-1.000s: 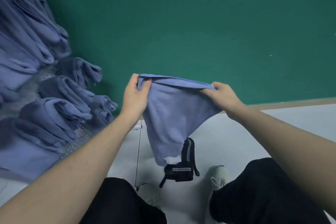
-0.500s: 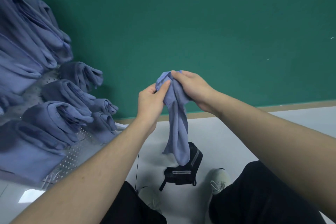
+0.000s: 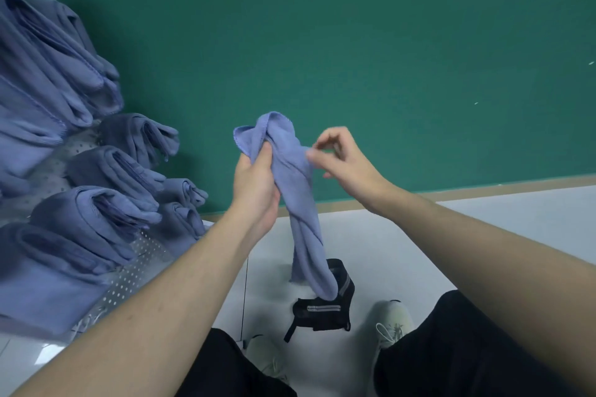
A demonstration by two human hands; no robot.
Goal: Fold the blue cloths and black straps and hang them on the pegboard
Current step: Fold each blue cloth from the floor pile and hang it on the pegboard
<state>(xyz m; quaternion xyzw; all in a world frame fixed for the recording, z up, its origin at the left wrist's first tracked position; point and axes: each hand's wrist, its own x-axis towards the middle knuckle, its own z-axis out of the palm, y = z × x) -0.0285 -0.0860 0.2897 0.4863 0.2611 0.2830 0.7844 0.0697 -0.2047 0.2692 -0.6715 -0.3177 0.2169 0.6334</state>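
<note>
Two hands meet at chest height over one soft blue microfibre cloth (image 3: 290, 177), which a second ago was stretched flat between them and is now gathered into a narrow hanging bundle. Left hand (image 3: 256, 184) grips the bundle near its top, fingers and thumb curled round the fabric. Right hand (image 3: 342, 159) has given up its corner and now pinches a small fold at the cloth's right edge with thumb and forefinger. Below, the black webbing strap with grey reflective stripes (image 3: 322, 308) lies on the pale floor (image 3: 483, 235) between the shoes, unmoved. Many folded blue cloths (image 3: 96, 203) already hang on the white perforated pegboard (image 3: 135, 271) at left. Judged from this, the lengthwise fold is done; a further fold and hanging remain.
</note>
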